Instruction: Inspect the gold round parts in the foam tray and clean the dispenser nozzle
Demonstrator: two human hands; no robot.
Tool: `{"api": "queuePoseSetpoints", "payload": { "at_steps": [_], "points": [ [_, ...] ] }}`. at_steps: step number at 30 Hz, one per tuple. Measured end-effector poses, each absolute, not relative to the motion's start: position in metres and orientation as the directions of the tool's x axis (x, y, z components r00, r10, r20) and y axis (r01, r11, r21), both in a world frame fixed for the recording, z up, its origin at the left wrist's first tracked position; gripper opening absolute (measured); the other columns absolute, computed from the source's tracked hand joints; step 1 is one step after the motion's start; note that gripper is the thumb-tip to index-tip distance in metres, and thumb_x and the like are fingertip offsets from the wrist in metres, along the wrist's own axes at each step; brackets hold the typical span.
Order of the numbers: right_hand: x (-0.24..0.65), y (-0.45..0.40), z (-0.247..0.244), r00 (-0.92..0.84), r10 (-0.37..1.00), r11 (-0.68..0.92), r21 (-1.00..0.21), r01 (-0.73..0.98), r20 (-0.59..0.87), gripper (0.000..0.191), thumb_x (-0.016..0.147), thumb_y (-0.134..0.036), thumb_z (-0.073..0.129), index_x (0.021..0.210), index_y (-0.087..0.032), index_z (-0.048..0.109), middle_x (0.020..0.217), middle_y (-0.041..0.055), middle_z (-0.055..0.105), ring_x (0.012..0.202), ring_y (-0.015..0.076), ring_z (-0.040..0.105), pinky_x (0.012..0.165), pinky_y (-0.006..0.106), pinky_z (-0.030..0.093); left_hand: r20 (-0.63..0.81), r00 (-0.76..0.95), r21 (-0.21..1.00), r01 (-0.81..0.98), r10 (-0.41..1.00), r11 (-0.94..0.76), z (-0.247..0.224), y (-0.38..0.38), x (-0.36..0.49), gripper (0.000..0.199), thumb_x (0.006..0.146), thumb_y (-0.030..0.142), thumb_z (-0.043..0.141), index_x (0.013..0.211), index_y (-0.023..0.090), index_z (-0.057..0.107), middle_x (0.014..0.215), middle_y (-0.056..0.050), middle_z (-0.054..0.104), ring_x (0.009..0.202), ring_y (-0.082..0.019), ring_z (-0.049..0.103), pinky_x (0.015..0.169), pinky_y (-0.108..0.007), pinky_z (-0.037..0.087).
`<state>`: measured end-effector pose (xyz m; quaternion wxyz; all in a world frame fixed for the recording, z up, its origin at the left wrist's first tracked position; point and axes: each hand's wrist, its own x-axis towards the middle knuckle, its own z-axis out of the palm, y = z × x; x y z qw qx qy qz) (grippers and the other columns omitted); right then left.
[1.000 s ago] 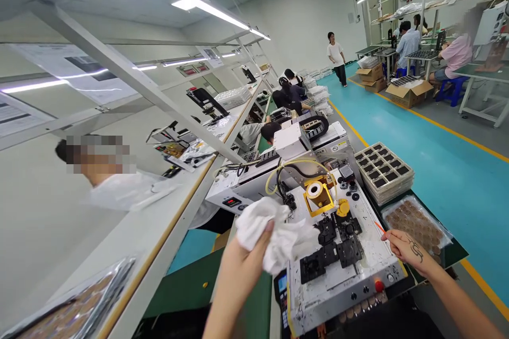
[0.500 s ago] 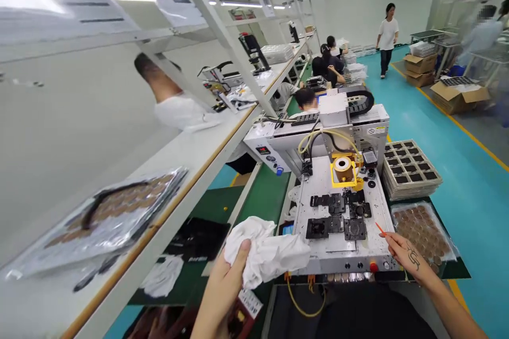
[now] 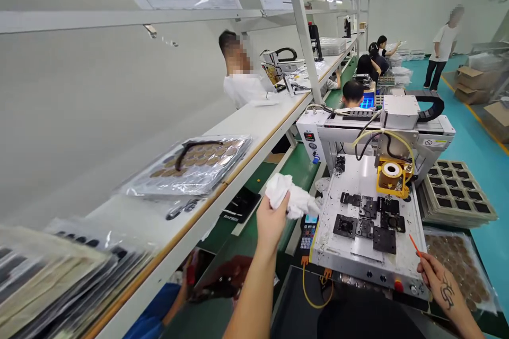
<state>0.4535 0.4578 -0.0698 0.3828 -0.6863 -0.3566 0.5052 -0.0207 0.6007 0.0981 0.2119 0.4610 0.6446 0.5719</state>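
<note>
A crumpled white cloth (image 3: 289,197) is held in my left hand (image 3: 272,222), thumb pressed on it, left of the machine's metal plate (image 3: 360,175). My right hand (image 3: 437,280), at the plate's front right corner, pinches a thin orange stick (image 3: 414,243) that points up and left. Several black fixture parts (image 3: 384,240) lie on the plate. Above its back part hangs a yellow holder (image 3: 392,176) with a round spool-like piece. A keypad device (image 3: 308,233) sits just left of the plate, under the cloth's side.
To the right are stacked trays (image 3: 457,196) and a bag of brown discs (image 3: 457,259). A white shelf (image 3: 222,169) with bagged discs runs along the left. One person stands behind the shelf, others sit farther back, and one is upright in the aisle.
The view has swung left, so the machine appears farther right. My left hand, still gripping the cloth, reaches farther forward. The orange stick remains in my right hand.
</note>
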Motion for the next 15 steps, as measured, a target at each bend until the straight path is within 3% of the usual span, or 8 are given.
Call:
{"api": "queuePoseSetpoints", "payload": {
  "at_steps": [4, 8, 11, 15],
  "points": [
    [0.446, 0.453, -0.060, 0.333, 0.857, -0.444, -0.892, 0.086, -0.394, 0.068, 0.081, -0.078, 0.064, 0.116, -0.021, 0.065, 0.082, 0.0063, 0.069, 0.065, 0.0241, 0.061, 0.057, 0.035, 0.050, 0.283, -0.421, 0.908, 0.406, 0.862, -0.099, 0.059, 0.676, -0.016, 0.051, 0.102, 0.041, 0.065, 0.147, 0.016, 0.058, 0.147, -0.016, 0.065, 0.136, -0.030, 0.063, 0.117, -0.043, 0.051],
    [0.431, 0.450, -0.048, 0.414, 0.858, -0.400, -0.902, 0.163, -0.305, 0.063, 0.083, -0.079, 0.060, 0.108, -0.021, 0.065, 0.076, 0.0057, 0.068, 0.061, 0.0242, 0.062, 0.052, 0.035, 0.050, 0.103, -0.277, 0.894, 0.447, 0.955, 0.033, -0.009, 0.725, -0.007, 0.041, 0.104, 0.038, 0.066, 0.138, 0.015, 0.062, 0.137, -0.015, 0.067, 0.121, -0.029, 0.068, 0.106, -0.051, 0.057],
    [0.421, 0.452, -0.048, 0.454, 0.862, -0.370, -0.893, 0.257, -0.226, 0.060, 0.086, -0.078, 0.055, 0.105, -0.021, 0.063, 0.081, 0.0083, 0.072, 0.066, 0.0251, 0.067, 0.059, 0.035, 0.055, -0.063, -0.121, 0.860, 0.497, 0.991, 0.116, -0.054, 0.732, -0.006, 0.039, 0.102, 0.039, 0.070, 0.133, 0.016, 0.064, 0.133, -0.012, 0.066, 0.113, -0.027, 0.069, 0.097, -0.050, 0.061],
    [0.421, 0.463, -0.059, 0.472, 0.856, -0.400, -0.849, 0.346, -0.211, 0.054, 0.091, -0.072, 0.051, 0.098, -0.021, 0.064, 0.083, 0.0096, 0.074, 0.072, 0.0258, 0.069, 0.062, 0.034, 0.054, -0.166, -0.012, 0.806, 0.575, 0.986, 0.143, -0.086, 0.727, -0.020, 0.039, 0.102, 0.038, 0.070, 0.134, 0.016, 0.064, 0.136, -0.013, 0.064, 0.119, -0.029, 0.066, 0.101, -0.052, 0.059]
  ]
}}
